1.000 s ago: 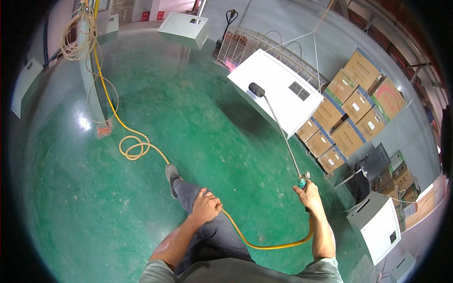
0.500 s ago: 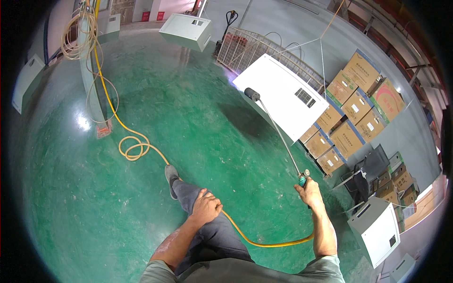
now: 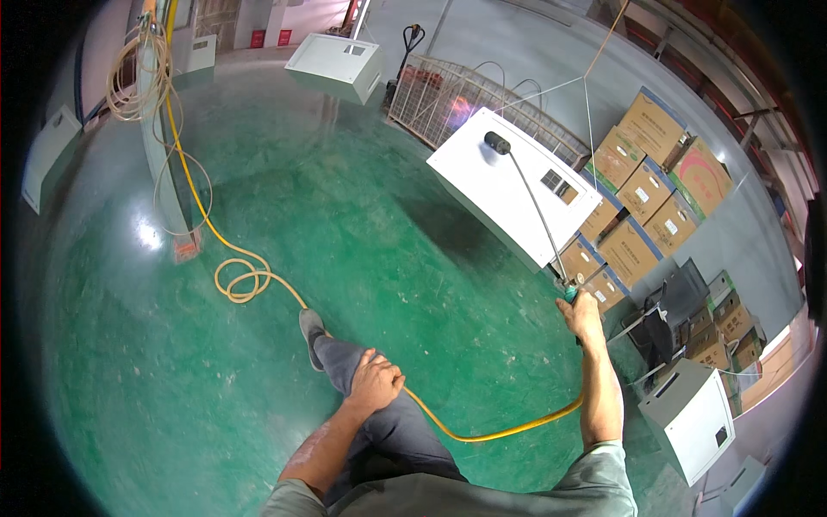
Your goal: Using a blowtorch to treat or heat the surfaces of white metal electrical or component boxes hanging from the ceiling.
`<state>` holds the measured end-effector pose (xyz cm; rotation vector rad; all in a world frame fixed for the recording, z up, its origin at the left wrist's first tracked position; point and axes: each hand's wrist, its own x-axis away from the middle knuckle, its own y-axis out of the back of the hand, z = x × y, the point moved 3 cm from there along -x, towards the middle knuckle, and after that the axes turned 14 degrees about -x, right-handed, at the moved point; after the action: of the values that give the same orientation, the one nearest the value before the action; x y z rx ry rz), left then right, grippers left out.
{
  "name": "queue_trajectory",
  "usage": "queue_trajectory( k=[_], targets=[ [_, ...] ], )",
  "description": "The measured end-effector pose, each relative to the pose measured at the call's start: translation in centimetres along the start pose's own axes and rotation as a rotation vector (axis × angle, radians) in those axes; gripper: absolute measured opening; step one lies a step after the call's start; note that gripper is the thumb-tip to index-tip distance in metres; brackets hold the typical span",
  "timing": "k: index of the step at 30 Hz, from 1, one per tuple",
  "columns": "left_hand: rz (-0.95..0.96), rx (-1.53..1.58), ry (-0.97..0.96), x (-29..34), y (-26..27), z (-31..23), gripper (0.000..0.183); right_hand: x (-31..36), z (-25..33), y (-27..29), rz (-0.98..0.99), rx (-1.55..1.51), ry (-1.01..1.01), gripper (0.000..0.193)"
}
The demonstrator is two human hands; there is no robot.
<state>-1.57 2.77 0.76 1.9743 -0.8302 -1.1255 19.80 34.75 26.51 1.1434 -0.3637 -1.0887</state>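
My right hand point(image 3: 585, 315) is closed around the green-fitted handle of a long gas torch point(image 3: 536, 200). Its thin metal tube runs up and away to a dark cylindrical head. That head lies in front of a hanging white sheet-metal box point(image 3: 508, 189) with a small slotted window. A bluish-orange flame glow point(image 3: 461, 110) shows past the box's upper edge. From below my right hand a yellow hose point(image 3: 508, 431) curves over the floor towards my leg. My left hand point(image 3: 376, 383) rests on my bent knee, fingers laid over the grey trousers, holding nothing.
Stacked cardboard boxes point(image 3: 631, 252) stand right of the hanging box, and a wire cage point(image 3: 422, 96) behind it. A black chair point(image 3: 668, 323) and another white box point(image 3: 689, 422) are at right. Coiled hose hangs on a post point(image 3: 164, 164) at left; a hose loop lies on the floor.
My right hand has moved up and away, carrying the torch; its head has shifted right and up across the white box. The flame glow is now above the box's edge. My left hand stays put.
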Motion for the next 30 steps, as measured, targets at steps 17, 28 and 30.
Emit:
queue_trajectory(
  k=[17, 28, 30],
  targets=[
    [0.053, -0.027, 0.055, -1.4, 0.1, 2.0, 0.019, 15.2, -3.4, -5.7, 0.206, -0.686, -0.406, 0.02],
    [0.103, -0.041, 0.058, -2.3, 0.0, 1.9, 0.018, 24.7, -9.2, -14.3, 0.329, -0.968, -0.654, 0.016],
    [0.128, -0.038, 0.066, -2.6, 0.1, 1.8, 0.018, 25.6, -10.0, -15.0, 0.326, -0.973, -0.679, 0.015]
  ],
)
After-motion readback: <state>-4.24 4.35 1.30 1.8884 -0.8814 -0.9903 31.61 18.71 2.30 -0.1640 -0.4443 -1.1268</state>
